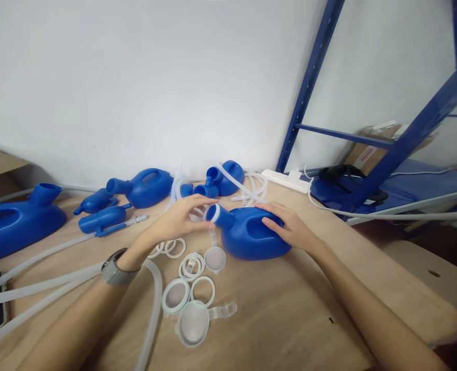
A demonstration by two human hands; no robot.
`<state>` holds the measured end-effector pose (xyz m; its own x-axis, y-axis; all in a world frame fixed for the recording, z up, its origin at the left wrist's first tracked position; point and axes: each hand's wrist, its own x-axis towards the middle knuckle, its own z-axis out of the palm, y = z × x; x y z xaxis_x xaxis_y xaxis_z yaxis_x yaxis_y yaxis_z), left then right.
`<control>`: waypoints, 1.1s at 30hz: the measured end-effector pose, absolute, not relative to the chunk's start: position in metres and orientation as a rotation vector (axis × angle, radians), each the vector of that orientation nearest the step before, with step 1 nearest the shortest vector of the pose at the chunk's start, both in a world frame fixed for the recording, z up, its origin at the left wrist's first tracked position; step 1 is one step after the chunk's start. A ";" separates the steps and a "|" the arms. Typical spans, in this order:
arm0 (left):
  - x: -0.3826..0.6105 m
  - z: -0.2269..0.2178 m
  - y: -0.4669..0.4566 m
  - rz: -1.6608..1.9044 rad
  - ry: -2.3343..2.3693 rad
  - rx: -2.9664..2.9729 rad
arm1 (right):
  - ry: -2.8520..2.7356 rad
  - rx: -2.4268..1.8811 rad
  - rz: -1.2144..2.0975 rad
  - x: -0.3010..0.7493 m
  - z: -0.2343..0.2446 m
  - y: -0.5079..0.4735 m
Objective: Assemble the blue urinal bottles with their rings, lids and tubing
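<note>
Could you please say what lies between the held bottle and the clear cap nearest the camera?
In the head view, another clear cap and a white ring lie between the bottle and that cap.

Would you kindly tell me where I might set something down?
Bare tabletop lies this side of the held blue bottle, between the strapped clear lid and the right forearm. Another patch lies between that forearm and the table's right edge. Left of the bottle is crowded: rings, lids, tubing.
</note>
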<state>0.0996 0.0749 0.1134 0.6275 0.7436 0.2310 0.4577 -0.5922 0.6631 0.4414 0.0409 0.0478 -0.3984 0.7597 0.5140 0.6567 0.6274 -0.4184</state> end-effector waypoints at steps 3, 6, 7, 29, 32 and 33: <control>0.098 0.112 0.077 0.671 0.917 2.337 | -2.176 -1.095 0.220 0.443 0.048 0.042; 0.098 0.114 0.076 0.664 0.955 2.365 | -2.171 -1.059 0.220 0.444 0.046 0.043; 0.099 0.114 0.076 0.661 0.961 2.366 | -2.165 -1.042 0.216 0.445 0.045 0.044; 0.092 0.103 0.072 0.820 0.627 2.778 | -2.155 -0.995 0.292 0.445 0.047 0.042; 0.092 0.106 0.069 0.835 0.537 2.843 | -2.162 -0.999 0.313 0.445 0.050 0.040; 0.092 0.107 0.068 0.838 0.516 2.860 | -2.162 -1.001 0.316 0.445 0.051 0.040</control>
